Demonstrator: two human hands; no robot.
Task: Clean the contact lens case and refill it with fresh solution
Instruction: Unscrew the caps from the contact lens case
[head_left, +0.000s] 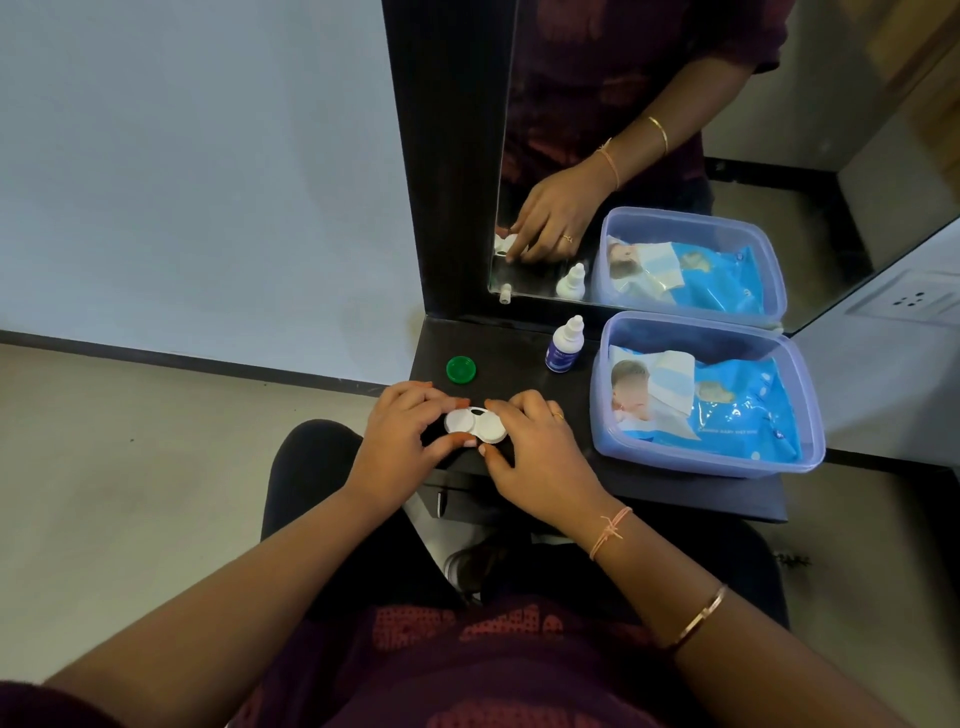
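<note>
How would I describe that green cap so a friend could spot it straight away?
Below the tall mirror is a dark shelf. Near its left edge, just beyond the left hand, a small round cap lies alone. It is the only green thing: the lens case is white, the dropper bottle white and blue.

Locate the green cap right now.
Head view: the green cap lies on the dark shelf near its left edge, left of the small bottle and just beyond the left hand gripping the white lens case.
</note>
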